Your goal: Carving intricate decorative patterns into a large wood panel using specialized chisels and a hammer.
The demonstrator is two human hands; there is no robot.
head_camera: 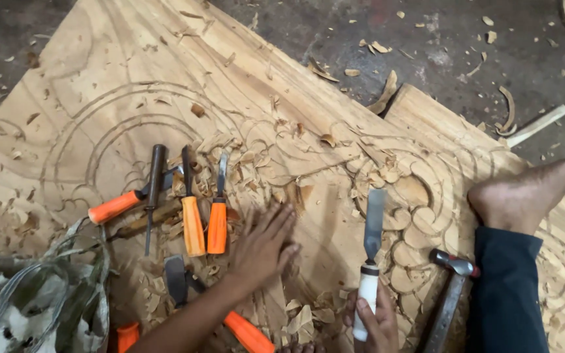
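My left hand lies flat, fingers spread, on a large pale wooden panel carved with curling lines, just right of two orange-handled chisels. It holds nothing. My right hand grips the white handle of a wide flat chisel, whose blade points up the board toward the carved scrolls. A hammer with a metal head lies on the board to the right of that chisel.
More chisels with orange and dark handles lie in wood shavings at left. A bare foot and dark trouser leg rest on the panel at right. A crumpled cloth bag sits at lower left. Chips litter the dark floor.
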